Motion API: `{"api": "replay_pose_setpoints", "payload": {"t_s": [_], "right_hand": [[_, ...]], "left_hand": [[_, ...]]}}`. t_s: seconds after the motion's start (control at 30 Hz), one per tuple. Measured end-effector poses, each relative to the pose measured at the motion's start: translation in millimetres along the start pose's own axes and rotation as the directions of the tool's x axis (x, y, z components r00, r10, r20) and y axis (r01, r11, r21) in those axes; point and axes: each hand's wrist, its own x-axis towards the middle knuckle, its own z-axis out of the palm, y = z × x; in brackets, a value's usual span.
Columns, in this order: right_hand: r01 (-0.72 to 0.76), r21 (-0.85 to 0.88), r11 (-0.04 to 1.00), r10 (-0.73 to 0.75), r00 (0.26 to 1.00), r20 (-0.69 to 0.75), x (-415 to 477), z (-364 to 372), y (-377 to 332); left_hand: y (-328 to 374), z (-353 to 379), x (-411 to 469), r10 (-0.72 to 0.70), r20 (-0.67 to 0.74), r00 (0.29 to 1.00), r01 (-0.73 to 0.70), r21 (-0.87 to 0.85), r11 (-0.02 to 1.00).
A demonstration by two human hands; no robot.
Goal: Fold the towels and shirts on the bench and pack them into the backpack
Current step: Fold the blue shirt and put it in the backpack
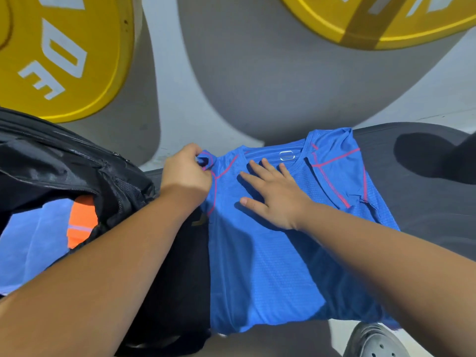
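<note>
While pressed flat, blue shirt (257, 266) — pink-seamed

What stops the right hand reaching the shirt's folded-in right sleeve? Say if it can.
Likely yes, nothing does. The right hand lies flat on the blue shirt just beside the folded-in right sleeve, only bare fabric between; the left hand pinches the left sleeve.

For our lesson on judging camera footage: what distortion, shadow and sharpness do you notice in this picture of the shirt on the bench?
Head view throughout: wide-angle distortion bows the yellow weight plates and the edge of the bench; the right hand casts a soft shadow on the blue shirt; the shirt's mesh is sharp, no glare.
</note>
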Motion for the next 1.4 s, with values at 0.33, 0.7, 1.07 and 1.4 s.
{"api": "replay_pose_setpoints", "payload": {"t_s": [0.33, 0.7, 1.07, 1.4], "right_hand": [[-0.098, -0.2, 0.975, 0.073, 0.989, -0.129, -41.9, -19.3, 42.0], [-0.256, -0.315, 0.914, 0.269, 0.963, -0.003, -60.0, -8.8, 58.9], [-0.646, -0.073, 0.76, 0.552, 0.7, -0.453, -32.7, -80.8, 132.8], [-0.614, 0.071, 0.786, 0.595, 0.721, -0.355, -19.3, -85.1, 144.8]], "left_hand": [[66.6, 43.2, -26.0, -0.026, 0.065, 0.998, 0.042, -0.268, 0.962], [-8.9, 89.5, -71.1, 0.067, 0.478, 0.876, -0.321, 0.475, 0.819], [5.3, 65.4, 12.1, 0.021, 0.077, 0.997, -0.035, 0.186, 0.982], [-20.7, 68.2, 61.0, -0.023, 0.312, 0.95, -0.028, 0.157, 0.987]]}}
